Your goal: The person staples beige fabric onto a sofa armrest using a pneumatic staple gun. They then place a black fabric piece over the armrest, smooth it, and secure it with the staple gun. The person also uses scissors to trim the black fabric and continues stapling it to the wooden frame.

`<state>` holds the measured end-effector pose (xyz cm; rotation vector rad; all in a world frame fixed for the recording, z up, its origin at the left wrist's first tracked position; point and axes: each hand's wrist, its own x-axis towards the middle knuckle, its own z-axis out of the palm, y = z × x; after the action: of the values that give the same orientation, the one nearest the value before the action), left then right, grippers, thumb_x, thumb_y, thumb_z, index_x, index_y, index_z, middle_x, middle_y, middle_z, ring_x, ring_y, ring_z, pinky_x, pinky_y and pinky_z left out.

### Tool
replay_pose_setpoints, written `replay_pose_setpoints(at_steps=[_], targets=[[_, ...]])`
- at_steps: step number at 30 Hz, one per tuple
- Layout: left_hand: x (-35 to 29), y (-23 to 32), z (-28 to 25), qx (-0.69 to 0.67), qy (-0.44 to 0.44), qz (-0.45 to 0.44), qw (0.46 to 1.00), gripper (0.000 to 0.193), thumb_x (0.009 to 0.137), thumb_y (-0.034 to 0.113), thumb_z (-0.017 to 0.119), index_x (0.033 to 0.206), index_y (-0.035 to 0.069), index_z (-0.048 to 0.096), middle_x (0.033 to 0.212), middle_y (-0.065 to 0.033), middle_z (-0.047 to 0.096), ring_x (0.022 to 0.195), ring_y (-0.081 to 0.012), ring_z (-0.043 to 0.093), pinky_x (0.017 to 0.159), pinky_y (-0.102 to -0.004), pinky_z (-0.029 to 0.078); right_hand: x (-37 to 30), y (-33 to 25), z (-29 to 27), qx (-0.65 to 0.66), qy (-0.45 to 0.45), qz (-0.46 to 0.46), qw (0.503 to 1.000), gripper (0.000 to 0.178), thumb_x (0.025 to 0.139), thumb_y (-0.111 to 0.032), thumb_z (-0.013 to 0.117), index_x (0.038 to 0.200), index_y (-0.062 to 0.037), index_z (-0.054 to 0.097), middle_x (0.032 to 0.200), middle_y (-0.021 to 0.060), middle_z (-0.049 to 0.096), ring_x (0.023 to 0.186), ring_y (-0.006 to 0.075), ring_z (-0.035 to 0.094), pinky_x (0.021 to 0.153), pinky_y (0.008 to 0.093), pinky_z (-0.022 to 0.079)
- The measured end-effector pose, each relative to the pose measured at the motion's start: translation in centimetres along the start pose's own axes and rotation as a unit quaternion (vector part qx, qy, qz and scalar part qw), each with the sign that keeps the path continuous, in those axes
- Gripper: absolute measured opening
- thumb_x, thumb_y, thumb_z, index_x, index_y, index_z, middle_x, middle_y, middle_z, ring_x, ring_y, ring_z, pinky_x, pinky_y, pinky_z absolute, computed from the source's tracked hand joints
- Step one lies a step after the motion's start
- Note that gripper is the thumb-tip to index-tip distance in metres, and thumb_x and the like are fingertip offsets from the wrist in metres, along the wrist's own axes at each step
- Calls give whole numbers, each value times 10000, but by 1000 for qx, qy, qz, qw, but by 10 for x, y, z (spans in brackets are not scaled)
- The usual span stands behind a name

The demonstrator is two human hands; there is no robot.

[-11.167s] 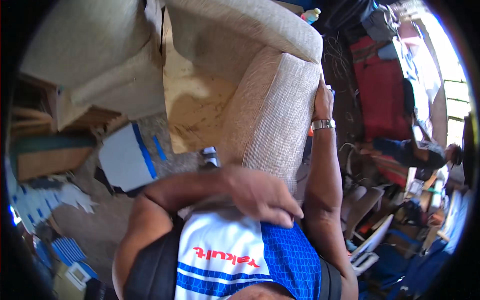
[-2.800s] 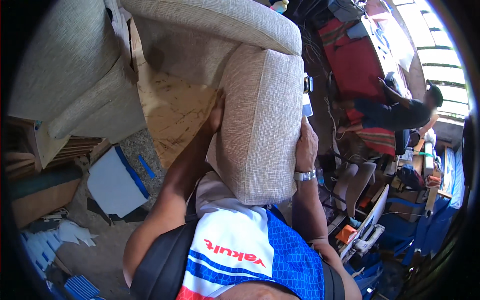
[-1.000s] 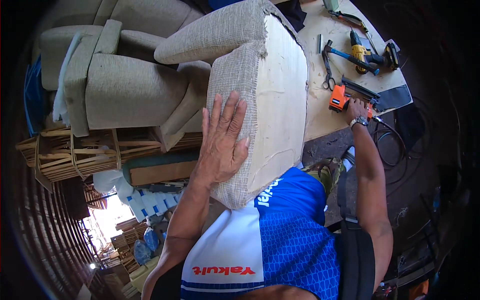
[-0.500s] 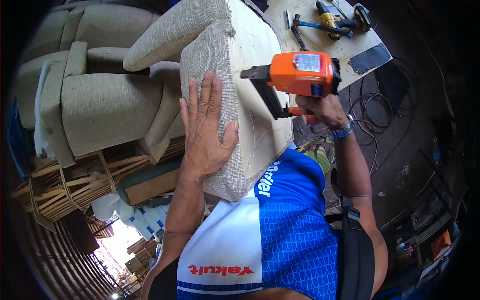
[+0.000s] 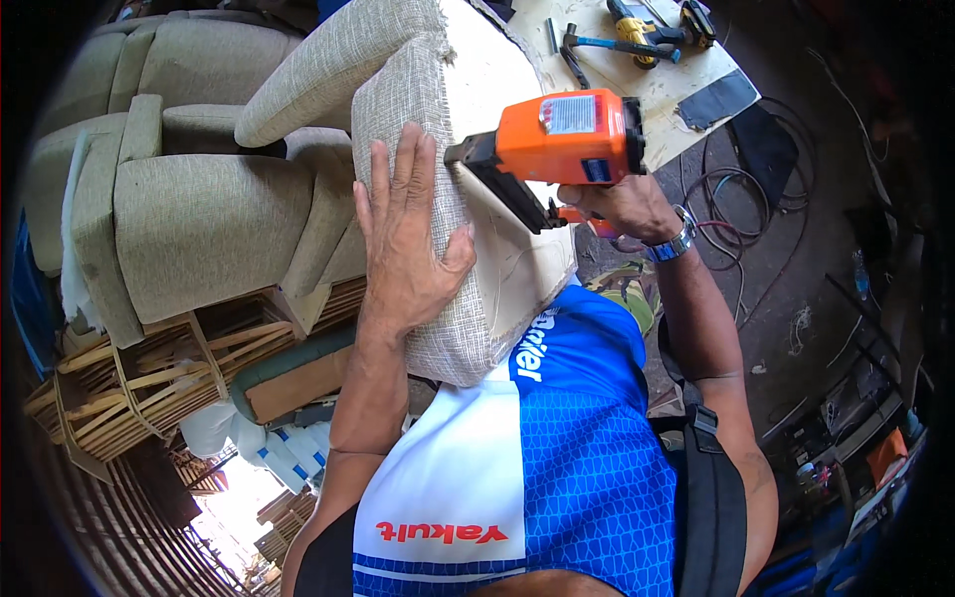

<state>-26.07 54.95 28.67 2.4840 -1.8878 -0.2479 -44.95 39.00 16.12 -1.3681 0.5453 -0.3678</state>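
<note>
Couch (image 5: pixel 438 348) sits dead centre, running up toward 12 o'clock, woven fabric on one face and a pale bare side. As for the hands, left hand (image 5: pixel 406 264) lies flat on the fabric, gripping nothing; right hand (image 5: pixel 629 207) grips an orange staple gun (image 5: pixel 557 137), nose at the fabric's edge, can't tell if touching. Pale desk (image 5: pixel 662 85) at 1 o'clock has a hammer (image 5: pixel 622 46) and drill (image 5: pixel 639 22). Dark floor (image 5: pixel 796 338) at 3, beige sofas (image 5: pixel 214 219) around 10, slatted frames (image 5: pixel 169 368) between 8 and 9.
</note>
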Motion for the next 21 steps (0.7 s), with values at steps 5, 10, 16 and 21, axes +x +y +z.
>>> replay_pose_setpoints(at_steps=[5,10,16,21], targets=[[0,2,0,-4,7,3,1000,1050,673,279,669,1591,183,167,1658,-77,125,1528,-345,47,1188,-625,10,-19,2,5,14,-8,-9,1000,545,765,-276,851,1209,-59,624,990,58,709,867,160,668,797,334,553],[-1,3,-3,3,0,-1,1000,1127,623,292,728,1591,191,159,1658,-76,125,1527,-339,59,1189,-627,13,-30,5,8,-21,-31,-24,999,586,731,-235,871,1224,-49,616,1075,95,698,957,180,660,873,347,536],[5,9,-6,5,7,31,999,1201,665,592,773,1589,159,142,1657,-91,105,1521,-362,44,1185,-625,22,-40,8,7,-35,17,-86,995,564,731,-275,880,1200,-65,647,1096,106,708,974,231,675,903,357,518],[1,1,-8,-14,-5,-7,1000,896,871,484,625,1581,141,199,1652,-90,142,1520,-368,49,1183,-613,18,-17,59,-28,-221,112,32,968,537,803,-297,744,1297,-150,593,1057,171,693,993,331,674,861,402,518]])
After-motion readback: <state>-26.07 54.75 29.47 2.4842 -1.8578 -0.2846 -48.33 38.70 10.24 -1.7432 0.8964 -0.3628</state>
